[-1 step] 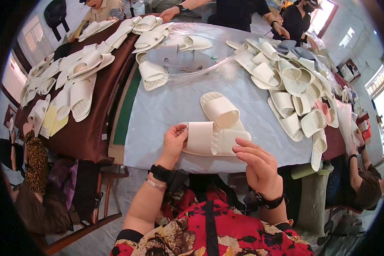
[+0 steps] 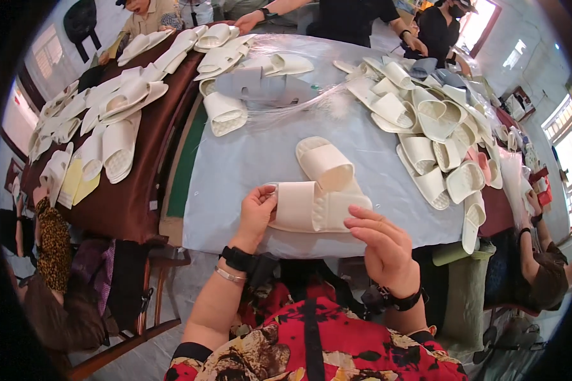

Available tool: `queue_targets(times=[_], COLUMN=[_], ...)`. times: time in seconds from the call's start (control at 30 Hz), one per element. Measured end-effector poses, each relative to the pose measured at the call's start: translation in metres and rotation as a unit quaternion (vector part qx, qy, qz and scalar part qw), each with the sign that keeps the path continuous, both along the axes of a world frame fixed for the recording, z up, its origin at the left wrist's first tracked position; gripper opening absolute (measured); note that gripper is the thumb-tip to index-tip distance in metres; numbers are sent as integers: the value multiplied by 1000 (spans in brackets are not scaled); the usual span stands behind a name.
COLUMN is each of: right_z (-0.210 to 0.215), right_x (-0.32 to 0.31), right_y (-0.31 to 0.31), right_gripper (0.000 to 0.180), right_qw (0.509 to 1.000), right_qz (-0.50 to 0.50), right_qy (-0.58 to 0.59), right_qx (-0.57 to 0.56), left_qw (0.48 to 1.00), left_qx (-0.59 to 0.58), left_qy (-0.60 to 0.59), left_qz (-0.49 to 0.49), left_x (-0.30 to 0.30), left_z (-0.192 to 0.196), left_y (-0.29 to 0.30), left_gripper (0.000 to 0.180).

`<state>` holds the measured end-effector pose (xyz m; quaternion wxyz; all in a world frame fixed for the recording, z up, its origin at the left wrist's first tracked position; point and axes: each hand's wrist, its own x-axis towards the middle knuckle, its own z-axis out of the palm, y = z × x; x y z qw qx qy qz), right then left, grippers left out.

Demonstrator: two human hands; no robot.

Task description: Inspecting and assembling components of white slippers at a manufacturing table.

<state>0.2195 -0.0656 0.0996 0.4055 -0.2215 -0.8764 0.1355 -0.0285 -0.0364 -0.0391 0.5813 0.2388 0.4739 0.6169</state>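
A cream slipper [image 2: 295,206] lies sideways on the pale blue table cover in front of me, its strap to the left. My left hand [image 2: 257,213] pinches the toe end, thumb and fingers closed on its edge. At the slipper's heel end, my right hand [image 2: 388,247] is open, fingers stretched out; whether the fingertips touch the sole I cannot tell. A second cream slipper [image 2: 325,165] lies at an angle just beyond, its heel end partly hidden behind the first.
A heap of cream slippers [image 2: 419,114] covers the table's right side. Grey slippers [image 2: 267,87] in clear plastic lie farther back. More cream slippers [image 2: 121,146] rest on a brown-covered table [image 2: 127,203] at left. Several people are around the tables; one person's hand [image 2: 249,22] reaches in at the far edge.
The whole view has shifted very slightly to the left. Both hands and the slippers keep the same places relative to one another.
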Motion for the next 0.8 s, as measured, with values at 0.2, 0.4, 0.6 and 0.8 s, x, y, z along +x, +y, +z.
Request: queue_targets(times=[0.2, 0.4, 0.6, 0.8], right_z=[6, 9, -10, -21], right_x=[-39, -38, -47, -51], right_y=[-17, -19, -24, -6], right_gripper=[27, 29, 30, 25], right_qw=[982, 988, 990, 992], right_qz=[185, 157, 142, 103], right_qy=[49, 1, -22, 72], right_qx=[-1, -10, -16, -17], left_qw=[998, 986, 906, 936], left_qx=[-8, 51, 105, 196], left_qy=[53, 158, 409, 292], left_qz=[-29, -25, -7, 8], left_x=[-11, -37, -33, 5], left_z=[-4, 3, 26, 53], left_y=[4, 30, 55, 60], left_gripper=[21, 16, 21, 17])
